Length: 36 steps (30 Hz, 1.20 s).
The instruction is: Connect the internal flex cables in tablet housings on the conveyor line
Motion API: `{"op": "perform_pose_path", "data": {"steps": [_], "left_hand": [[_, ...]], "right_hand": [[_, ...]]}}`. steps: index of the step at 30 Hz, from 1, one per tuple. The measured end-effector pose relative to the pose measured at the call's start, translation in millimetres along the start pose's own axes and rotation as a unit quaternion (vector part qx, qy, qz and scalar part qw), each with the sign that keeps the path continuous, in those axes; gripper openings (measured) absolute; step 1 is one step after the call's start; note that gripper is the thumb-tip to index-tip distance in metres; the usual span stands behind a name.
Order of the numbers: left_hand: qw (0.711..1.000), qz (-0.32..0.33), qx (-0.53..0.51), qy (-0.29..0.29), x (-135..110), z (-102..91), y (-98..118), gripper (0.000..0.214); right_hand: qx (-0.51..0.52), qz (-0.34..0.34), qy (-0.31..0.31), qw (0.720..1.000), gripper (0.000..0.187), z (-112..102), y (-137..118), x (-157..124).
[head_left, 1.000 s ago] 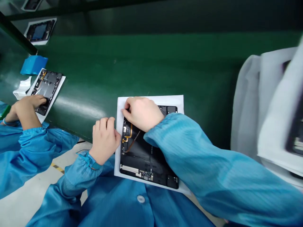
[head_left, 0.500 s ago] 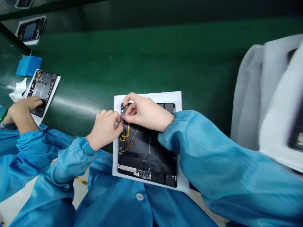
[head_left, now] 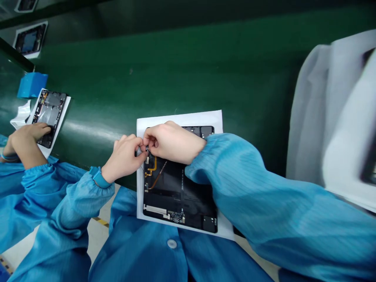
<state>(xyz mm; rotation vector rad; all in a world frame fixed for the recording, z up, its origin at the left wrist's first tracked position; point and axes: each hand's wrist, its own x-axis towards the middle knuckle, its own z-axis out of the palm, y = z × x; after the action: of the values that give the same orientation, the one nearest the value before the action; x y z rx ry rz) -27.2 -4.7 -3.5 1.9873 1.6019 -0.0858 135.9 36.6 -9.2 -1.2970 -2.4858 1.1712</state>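
In front of me an opened tablet point(head_left: 188, 196), its black inside facing up, lies on a white foam sheet point(head_left: 179, 118). Orange flex cables point(head_left: 152, 168) run along its left side, and a small circuit board sits at its near edge. My left hand point(head_left: 125, 154) is at the tablet's upper left edge with thumb and forefinger pinched. Right beside it, my right hand point(head_left: 172, 143) reaches across the top of the tablet, fingers closed at the same spot. A tiny dark part shows between the fingertips; its kind is too small to make out.
At the left a co-worker's hands point(head_left: 28, 139) work on another opened tablet point(head_left: 49, 113). Near it are a blue box point(head_left: 32, 85) and a crumpled white sheet point(head_left: 22, 113). Another tablet point(head_left: 30, 40) lies at the far left. Stacked white foam sheets point(head_left: 311, 117) stand at the right.
My right hand has moved slightly left and its raised forefinger has come down to meet my left fingertips. The view has shifted a little.
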Motion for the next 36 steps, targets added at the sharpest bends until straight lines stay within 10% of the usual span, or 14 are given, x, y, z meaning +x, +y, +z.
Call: {"op": "perform_pose_path", "data": {"steps": [13,23,36], "left_hand": [[0.999,-0.033,0.022,-0.027,11,-5.1,10,0.006],[0.997,0.011,0.019,-0.074,17,-19.7,8,0.009],[0.969,0.191,0.142,-0.064,33,-23.7,13,0.015]], "right_hand": [[-0.049,-0.028,0.014,0.998,0.022,4,3,1],[-0.195,-0.075,0.129,0.969,0.021,35,14,-52],[-0.244,-0.064,0.224,0.941,0.025,54,22,-72]]}}
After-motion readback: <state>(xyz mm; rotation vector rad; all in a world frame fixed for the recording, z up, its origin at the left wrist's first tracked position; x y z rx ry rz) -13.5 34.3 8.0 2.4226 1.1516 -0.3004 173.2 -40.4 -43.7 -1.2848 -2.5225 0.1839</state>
